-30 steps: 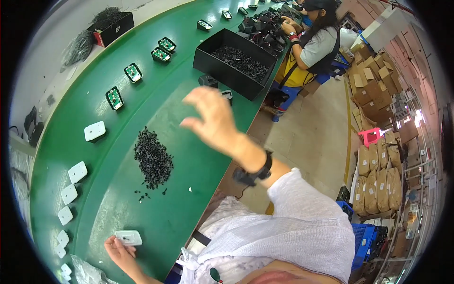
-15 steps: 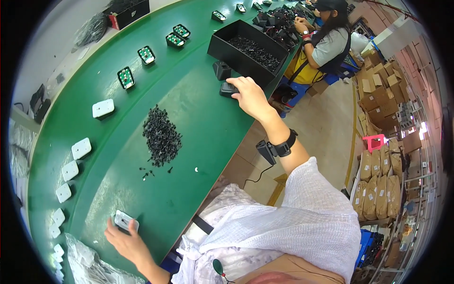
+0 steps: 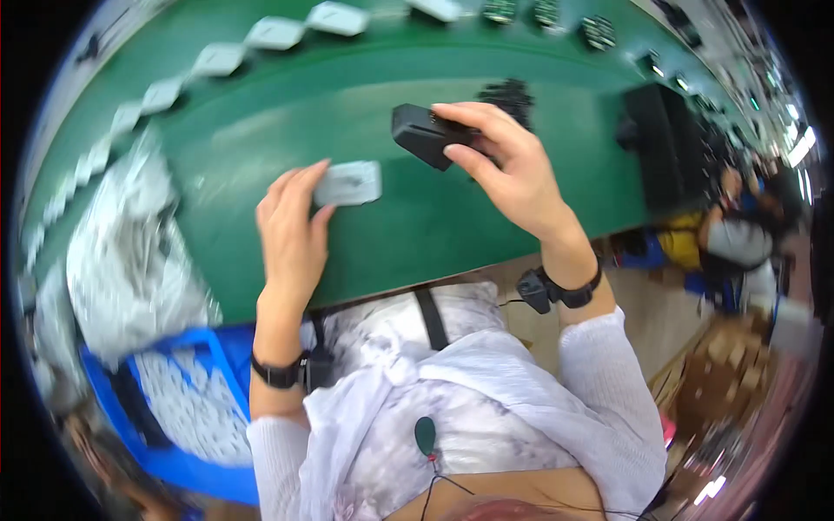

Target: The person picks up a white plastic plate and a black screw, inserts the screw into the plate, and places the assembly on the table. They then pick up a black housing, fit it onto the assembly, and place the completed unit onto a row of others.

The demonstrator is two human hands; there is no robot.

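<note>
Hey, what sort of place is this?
Probably a factory workshop for assembly by hand: white plastic covers stand in a long row on the green workbench, green circuit boards sit farther along it, and a blue crate beside it holds many white parts.

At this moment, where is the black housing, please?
In the head view, the black housing is in the right hand, over the green table, to the right of the white cover in the left hand.
</note>
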